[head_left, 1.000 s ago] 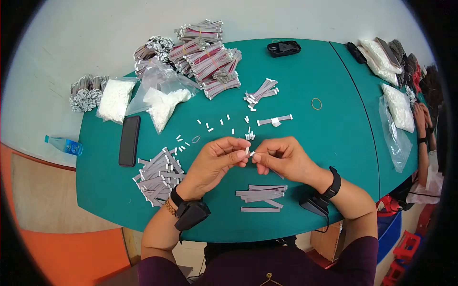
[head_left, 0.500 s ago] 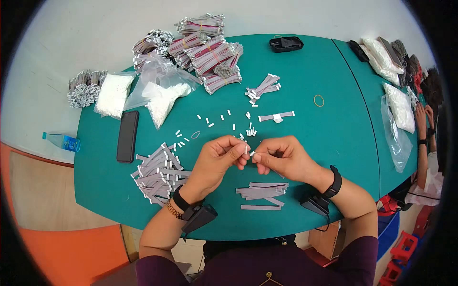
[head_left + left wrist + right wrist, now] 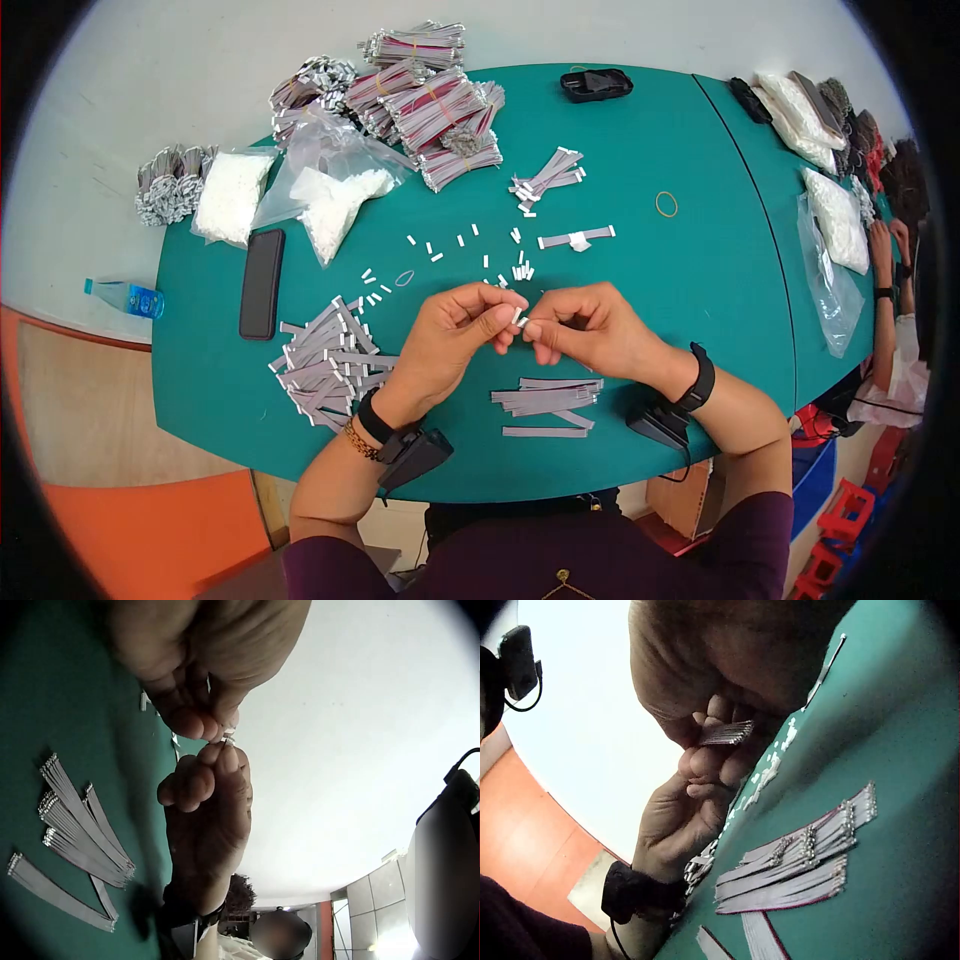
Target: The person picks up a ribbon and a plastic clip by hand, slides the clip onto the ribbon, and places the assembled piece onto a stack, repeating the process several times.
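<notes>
Between thumb and index finger, my left hand (image 3: pixel 458 328) pinches a small white connector housing (image 3: pixel 517 315). My right hand (image 3: pixel 592 328) pinches a short grey ribbon cable (image 3: pixel 727 734), whose far end with metal terminals sticks out behind the fingers in the right wrist view. The fingertips of both hands almost meet in the left wrist view, with the white piece between them; the cable's front end is mostly hidden there. Below the hands lies a small stack of grey ribbon cables (image 3: pixel 545 402) with bare terminals. Loose white housings (image 3: pixel 524 271) lie just beyond the fingers.
Cables with white ends form a pile (image 3: pixel 325 370) at left, near a phone (image 3: pixel 262 285). Bags of white housings (image 3: pixel 340 210) and bundled cables (image 3: pixel 435 110) stand at the back left. A few finished-looking cables (image 3: pixel 550 180) lie beyond the hands. Another person's hands (image 3: pixel 885 250) are at far right.
My hands have drawn slightly closer, bringing the white housing and the right fingertips together. Both pinches stay the same. The head view has shifted a little.
</notes>
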### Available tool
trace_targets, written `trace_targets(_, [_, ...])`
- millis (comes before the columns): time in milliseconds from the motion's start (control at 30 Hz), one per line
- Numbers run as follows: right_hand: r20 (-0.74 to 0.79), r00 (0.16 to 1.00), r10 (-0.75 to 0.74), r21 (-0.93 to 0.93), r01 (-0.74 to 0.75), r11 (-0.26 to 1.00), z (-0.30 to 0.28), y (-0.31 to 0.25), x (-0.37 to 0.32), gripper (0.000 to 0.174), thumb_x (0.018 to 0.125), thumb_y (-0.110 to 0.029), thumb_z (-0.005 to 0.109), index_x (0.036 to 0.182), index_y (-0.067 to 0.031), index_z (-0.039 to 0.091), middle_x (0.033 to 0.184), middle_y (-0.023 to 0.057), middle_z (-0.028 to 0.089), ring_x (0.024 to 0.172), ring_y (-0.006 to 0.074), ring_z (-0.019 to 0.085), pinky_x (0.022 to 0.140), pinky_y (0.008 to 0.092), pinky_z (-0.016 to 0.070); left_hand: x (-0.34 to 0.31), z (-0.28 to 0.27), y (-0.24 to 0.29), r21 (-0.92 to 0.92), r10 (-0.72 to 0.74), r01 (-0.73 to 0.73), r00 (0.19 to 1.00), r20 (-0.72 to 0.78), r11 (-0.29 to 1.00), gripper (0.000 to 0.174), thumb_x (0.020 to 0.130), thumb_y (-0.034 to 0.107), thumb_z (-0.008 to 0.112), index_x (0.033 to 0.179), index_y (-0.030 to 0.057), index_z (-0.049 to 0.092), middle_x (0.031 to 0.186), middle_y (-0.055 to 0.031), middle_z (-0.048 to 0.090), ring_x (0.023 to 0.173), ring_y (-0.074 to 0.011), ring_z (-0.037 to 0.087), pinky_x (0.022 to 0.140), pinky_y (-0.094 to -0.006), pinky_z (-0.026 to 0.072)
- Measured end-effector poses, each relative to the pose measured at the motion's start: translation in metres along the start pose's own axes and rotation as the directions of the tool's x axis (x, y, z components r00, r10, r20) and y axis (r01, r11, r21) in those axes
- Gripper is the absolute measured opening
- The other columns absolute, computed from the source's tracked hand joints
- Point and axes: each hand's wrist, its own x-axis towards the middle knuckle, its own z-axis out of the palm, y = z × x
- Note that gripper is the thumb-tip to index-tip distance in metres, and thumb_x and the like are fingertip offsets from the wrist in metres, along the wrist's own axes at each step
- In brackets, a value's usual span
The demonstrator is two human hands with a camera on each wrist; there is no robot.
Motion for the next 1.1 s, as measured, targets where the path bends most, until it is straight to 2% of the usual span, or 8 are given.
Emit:
trace_targets(633, [-0.006,0.999,-0.043,-0.018,0.043,0.999,0.0005,0.0012,-0.0002,0.013,0.090,-0.010,0.056,0.085,0.0001,0.062,0.070,0.0017,0.059,0.065,0.0065,0.055,0.059,0.0213,0.0460,-0.0031,0.0045,0.0036,-0.009,-0.026,0.026,1.000,-0.004,1.000,0.017,0.090,0.011,0.056,0.101,-0.0012,0.061,0.085,-0.0054,0.062,0.069,-0.0088,0.053,0.066,-0.0217,0.0453])
trace_targets(1100, [-0.047,0.994,-0.098,-0.095,0.093,0.991,0.0017,0.0033,-0.0008,0.013,0.088,-0.009,0.058,0.078,-0.0002,0.060,0.067,0.0007,0.058,0.063,0.0056,0.054,0.056,0.0206,0.0439,-0.0030,0.0044,0.0036,-0.020,-0.017,0.017,1.000,0.008,1.000,0.016,0.090,0.011,0.058,0.100,-0.0013,0.060,0.086,-0.0062,0.062,0.071,-0.0095,0.054,0.065,-0.0221,0.0448])
